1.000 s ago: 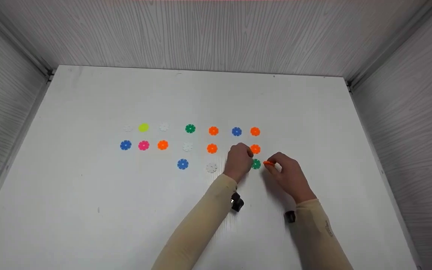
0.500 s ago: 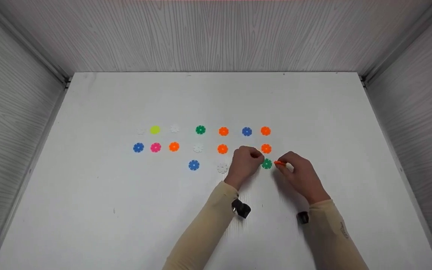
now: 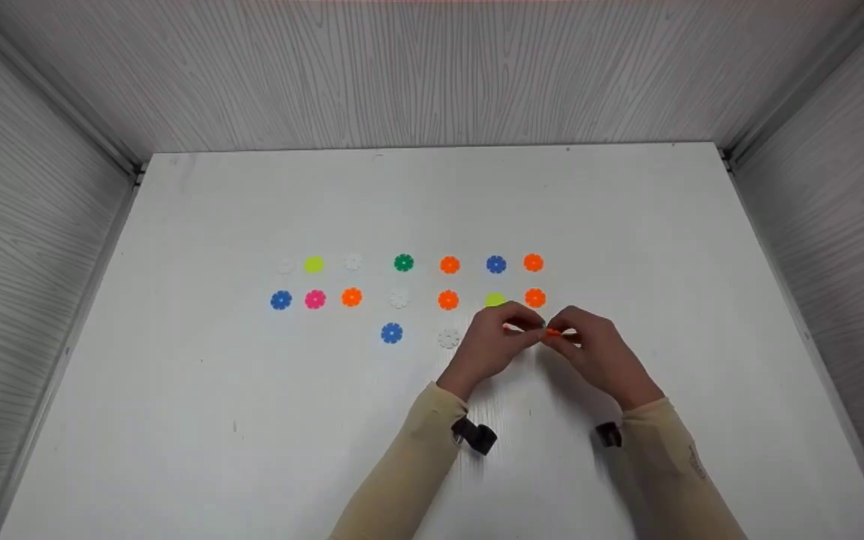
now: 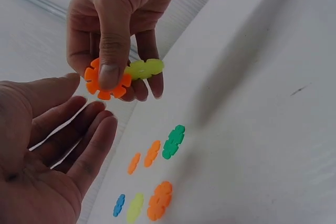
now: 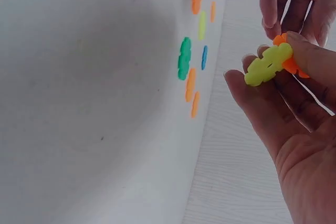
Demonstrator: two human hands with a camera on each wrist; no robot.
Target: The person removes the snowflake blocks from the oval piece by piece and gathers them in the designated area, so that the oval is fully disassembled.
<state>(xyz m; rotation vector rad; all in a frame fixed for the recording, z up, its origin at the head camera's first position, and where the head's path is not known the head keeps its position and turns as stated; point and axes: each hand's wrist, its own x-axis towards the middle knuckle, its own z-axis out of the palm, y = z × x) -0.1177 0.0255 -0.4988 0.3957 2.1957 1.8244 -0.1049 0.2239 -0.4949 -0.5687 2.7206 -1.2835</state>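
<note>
My right hand (image 3: 603, 351) pinches an orange snowflake disc (image 4: 124, 82) joined to a yellow-green snowflake disc (image 5: 268, 65), the two set at an angle. Its thumb lies over the orange disc in the left wrist view. Close beside it is my left hand (image 3: 493, 343), fingers loosely bent. The left wrist view shows a small gap between its thumb tip and the orange disc. Below the hands lie a green disc (image 5: 184, 59), mostly hidden in the head view, and an orange disc (image 4: 159, 201). Just past my left hand, a yellow-green disc (image 3: 495, 299) is partly covered.
Several notched discs lie flat in rows across the white table (image 3: 252, 450). They include a blue disc (image 3: 391, 333), a white disc (image 3: 448, 338), a pink disc (image 3: 315, 299) and an orange disc (image 3: 535, 298). Wood-grain panels (image 3: 432, 75) enclose the back and sides.
My left hand has moved right, up to my right hand, and now covers most of the green disc. The flat yellow-green disc shows again behind it. The head view has shifted slightly.
</note>
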